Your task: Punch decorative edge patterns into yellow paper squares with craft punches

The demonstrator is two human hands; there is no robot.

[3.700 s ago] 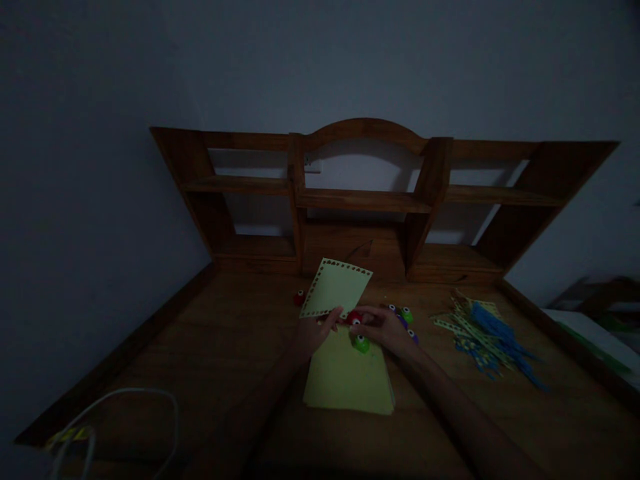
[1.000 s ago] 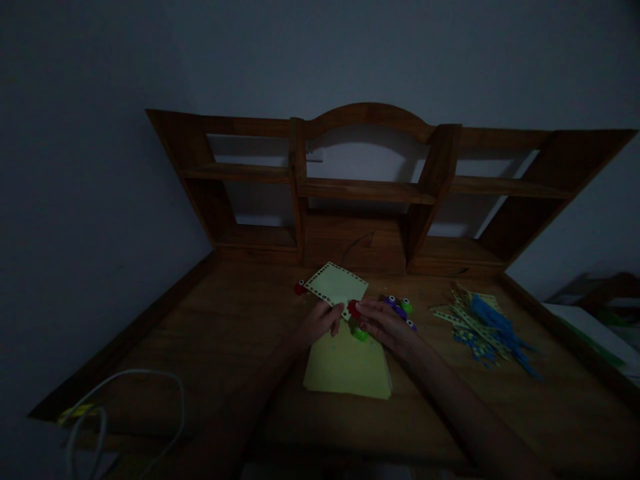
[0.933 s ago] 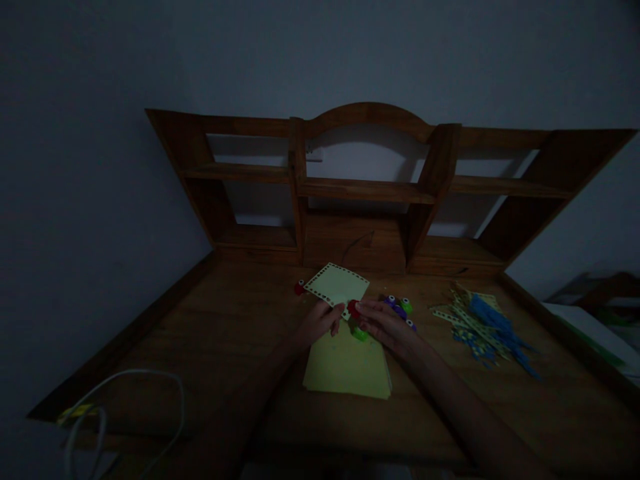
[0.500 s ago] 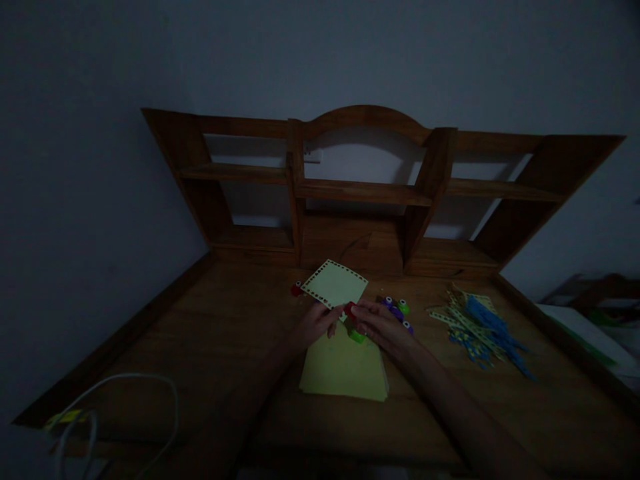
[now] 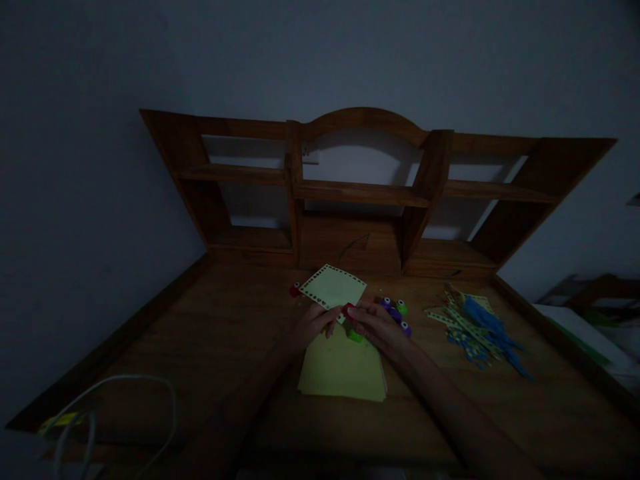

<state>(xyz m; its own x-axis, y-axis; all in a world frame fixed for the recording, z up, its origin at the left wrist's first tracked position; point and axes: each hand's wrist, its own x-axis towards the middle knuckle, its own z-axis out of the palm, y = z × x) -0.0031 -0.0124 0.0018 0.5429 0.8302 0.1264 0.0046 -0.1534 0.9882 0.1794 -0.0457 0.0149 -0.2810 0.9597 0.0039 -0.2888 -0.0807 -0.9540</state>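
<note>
A pale yellow sheet with a row of punched holes along its edges is pinched at its near side by my left hand. My right hand closes around a small red craft punch, which sits at the sheet's near right edge. Just below the hands, a green craft punch rests on a stack of yellow paper. Another red punch lies left of the sheet. Beyond my right hand are several purple punches and a green one. Dim light blurs the fingertips.
Blue paper strips and yellow cut strips with holes lie heaped on the right of the wooden desk. A wooden shelf unit stands along the back. A white cable loops at the front left.
The view has shifted slightly. Both hands keep nearly the same place, with the red punch still at the sheet's near edge.
</note>
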